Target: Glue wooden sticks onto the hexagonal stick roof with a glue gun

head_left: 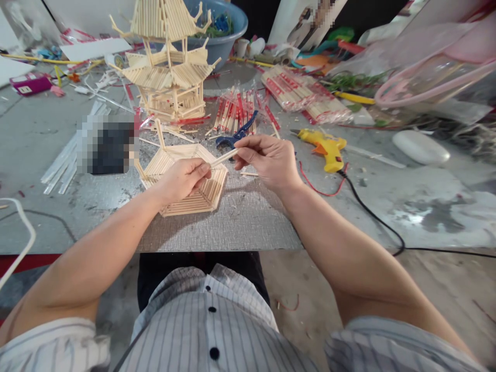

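Note:
Over the hexagonal wooden-stick base, a short pale stick spans the gap between my two hands. My right hand pinches its right end between thumb and fingers. The other end meets the fingertips of my left hand, which are closed on it and hide part of the base. Two bent stick pieces, one upright piece among them, stand at the base's far and left corners. Just behind my right fingers lie blue-handled cutters, partly covered.
A stick-built pagoda stands behind the base. Wrapped chopsticks and packs of them lie at the back. To the right are a yellow glue gun with a black cord and a white oval object. Clear glue sticks lie left.

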### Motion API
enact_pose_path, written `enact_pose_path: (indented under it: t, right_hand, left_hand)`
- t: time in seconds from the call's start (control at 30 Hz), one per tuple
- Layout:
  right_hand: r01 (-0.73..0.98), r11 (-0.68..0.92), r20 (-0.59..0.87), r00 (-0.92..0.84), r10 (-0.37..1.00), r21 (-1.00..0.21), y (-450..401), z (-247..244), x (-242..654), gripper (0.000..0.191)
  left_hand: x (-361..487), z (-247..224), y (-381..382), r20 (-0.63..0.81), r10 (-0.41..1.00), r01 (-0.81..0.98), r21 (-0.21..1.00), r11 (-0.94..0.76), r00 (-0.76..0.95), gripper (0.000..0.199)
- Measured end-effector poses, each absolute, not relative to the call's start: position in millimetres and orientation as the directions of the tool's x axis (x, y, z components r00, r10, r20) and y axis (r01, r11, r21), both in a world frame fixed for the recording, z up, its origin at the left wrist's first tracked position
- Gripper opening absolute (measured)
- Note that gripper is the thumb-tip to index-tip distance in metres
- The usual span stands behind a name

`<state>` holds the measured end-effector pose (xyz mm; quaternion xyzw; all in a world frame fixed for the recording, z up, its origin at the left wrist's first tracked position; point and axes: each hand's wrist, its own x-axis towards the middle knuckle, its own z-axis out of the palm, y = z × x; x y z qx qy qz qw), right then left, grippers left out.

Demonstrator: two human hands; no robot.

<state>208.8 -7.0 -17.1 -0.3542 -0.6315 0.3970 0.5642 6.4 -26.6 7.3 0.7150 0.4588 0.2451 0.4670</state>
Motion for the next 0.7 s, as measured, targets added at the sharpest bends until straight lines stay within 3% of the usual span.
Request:
enact_pose_path:
  t: [0.1, 0.2, 0.43, 0.57, 0.7]
  right_hand:
    - [0.003, 0.43, 0.427, -0.101, 0.898, -0.903, -8, -16, 208, 0.018]
    - [0.001, 0.419, 0.417, -0.084, 0.905, -0.908, -9, -16, 208, 0.018]
    - [-0.032, 0.392, 0.394, -0.071, 0.916, -0.919, -7, -18, 207, 0.024]
    - [-0.039, 0.369, 0.371, -0.09, 0.924, -0.929, -8, -19, 206, 0.024]
    - [-0.059, 0.361, 0.366, -0.1, 0.925, -0.931, -8, -19, 204, 0.022]
  left_hand:
    - [6, 5, -26, -0.039, 0.881, 0.422, 0.887, -0.186, 0.471, 0.027]
    - [6, 0, -26, 0.101, 0.886, 0.471, 0.816, -0.334, 0.453, 0.028]
    - [3, -11, -24, 0.506, 0.744, 0.641, 0.405, -0.652, 0.437, 0.034]
    - [1, -15, -23, 0.562, 0.665, 0.701, 0.196, -0.685, 0.492, 0.027]
    - [0, -16, -24, 0.567, 0.639, 0.734, 0.087, -0.673, 0.519, 0.033]
